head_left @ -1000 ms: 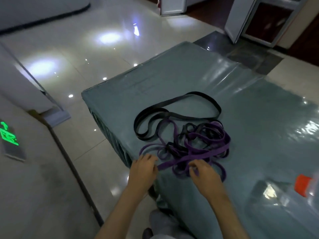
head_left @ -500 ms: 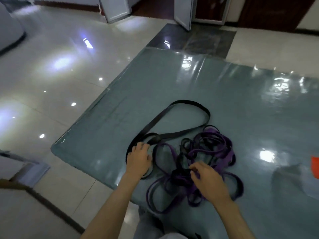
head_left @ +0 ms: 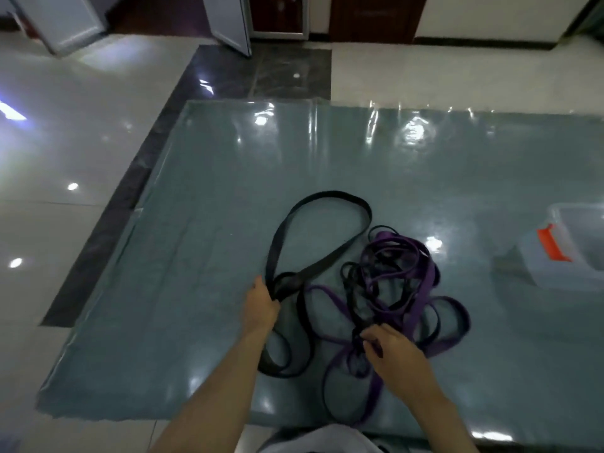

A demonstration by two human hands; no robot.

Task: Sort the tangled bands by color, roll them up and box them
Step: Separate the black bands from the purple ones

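Since nothing is rolled or boxed yet: the task looks barely begun, with sorting only in its first pull.
Progress: one wide black flat rubber band (head_left: pixel 322 230) is partly drawn clear of the heap, its long loop lying open toward the far side of the table; the rest is undone.
Tangle: the purple flat rubber bands (head_left: pixel 421 289) and some thinner dark ones lie knotted together near the front edge, right of centre.
Left hand: the left hand (head_left: pixel 261 310) is closed around the black band where its strands cross.
Right hand: the right hand (head_left: pixel 397 353) pinches a knot of purple and dark strands with its fingertips (head_left: pixel 367 340).
Left to do: freeing each band, grouping by colour, rolling, then boxing.
Box: a clear plastic storage box with an orange latch (head_left: pixel 568 253) sits well apart at the right, apparently holding no bands.
Surface: a grey-green table under a glossy clear plastic sheet (head_left: pixel 228 191), wrinkled at the far edge and catching glare.
Room: pale polished floor tiles (head_left: pixel 65 142) with a dark inset strip, light spots reflected, dark wooden doors (head_left: pixel 369 14) at the back.
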